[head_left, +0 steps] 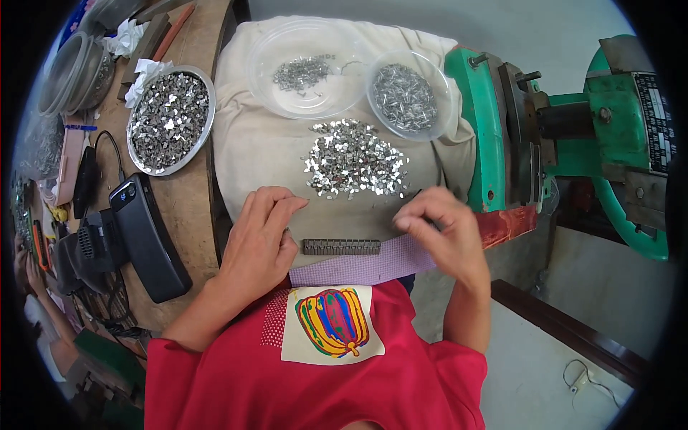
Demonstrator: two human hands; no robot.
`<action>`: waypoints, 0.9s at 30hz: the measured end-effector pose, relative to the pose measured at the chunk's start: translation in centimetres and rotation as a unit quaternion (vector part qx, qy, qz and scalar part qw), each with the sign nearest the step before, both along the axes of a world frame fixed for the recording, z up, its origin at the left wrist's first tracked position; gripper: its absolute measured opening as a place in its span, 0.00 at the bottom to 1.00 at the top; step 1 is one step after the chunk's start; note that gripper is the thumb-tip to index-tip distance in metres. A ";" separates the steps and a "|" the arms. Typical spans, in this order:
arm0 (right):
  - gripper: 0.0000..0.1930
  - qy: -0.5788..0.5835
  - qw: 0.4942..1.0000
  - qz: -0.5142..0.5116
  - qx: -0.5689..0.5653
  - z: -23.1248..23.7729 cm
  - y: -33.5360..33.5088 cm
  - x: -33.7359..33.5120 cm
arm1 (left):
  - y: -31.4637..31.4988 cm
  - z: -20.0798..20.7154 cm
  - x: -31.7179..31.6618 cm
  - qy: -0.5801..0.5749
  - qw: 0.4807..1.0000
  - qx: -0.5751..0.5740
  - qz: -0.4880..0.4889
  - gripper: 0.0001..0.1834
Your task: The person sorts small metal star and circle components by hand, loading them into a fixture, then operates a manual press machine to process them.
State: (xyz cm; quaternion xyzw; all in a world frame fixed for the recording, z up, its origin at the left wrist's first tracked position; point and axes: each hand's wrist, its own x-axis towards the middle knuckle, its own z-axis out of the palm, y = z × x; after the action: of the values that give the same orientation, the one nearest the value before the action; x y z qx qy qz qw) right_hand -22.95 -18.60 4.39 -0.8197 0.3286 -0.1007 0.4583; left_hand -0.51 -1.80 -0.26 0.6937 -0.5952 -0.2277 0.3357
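Observation:
A dark metal bar-shaped block [341, 246] with a row of slots along it lies on the beige cloth, between my hands. My left hand [261, 233] is just left of it, fingers bent and the thumb apart from the index finger, holding nothing visible. To the block's right, my right hand [446, 233] is raised with its fingers curled and thumb against the index finger; anything pinched there is too small to make out. Beyond both hands lies a loose pile of small shiny metal pieces [355, 158]. Neither hand touches the pile.
Behind the pile stand a wide clear plastic tub [261, 93] and a smaller clear bowl of metal pins [405, 97]. On the wooden bench [175, 208] at left are a metal bowl of metal pieces [169, 118] and a black power bank [147, 233]. A green machine [484, 136] stands at right.

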 end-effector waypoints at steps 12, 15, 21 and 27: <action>0.05 0.057 0.996 -0.011 -0.065 -2.1 3.1 -0.2 | 0.1 0.2 -0.1 0.018 0.999 0.033 0.005 0.26; 0.06 0.061 0.995 -0.005 -0.082 -2.1 3.2 -0.1 | 0.0 -0.1 -0.1 -0.005 1.000 0.004 0.003 0.26; 0.06 0.048 0.995 -0.017 -0.082 -2.2 3.5 -0.4 | 0.1 -0.1 0.0 -0.001 1.000 0.007 0.005 0.27; 0.06 0.047 0.995 -0.011 -0.089 -2.1 3.1 -1.0 | 0.6 0.6 -0.1 0.006 1.000 0.013 0.012 0.26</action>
State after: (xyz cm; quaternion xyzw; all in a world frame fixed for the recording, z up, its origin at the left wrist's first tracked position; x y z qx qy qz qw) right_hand -23.94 -15.52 2.30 -0.8577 0.3482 -0.0958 0.3660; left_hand -0.61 -1.15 0.35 0.7034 -0.5822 -0.2355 0.3329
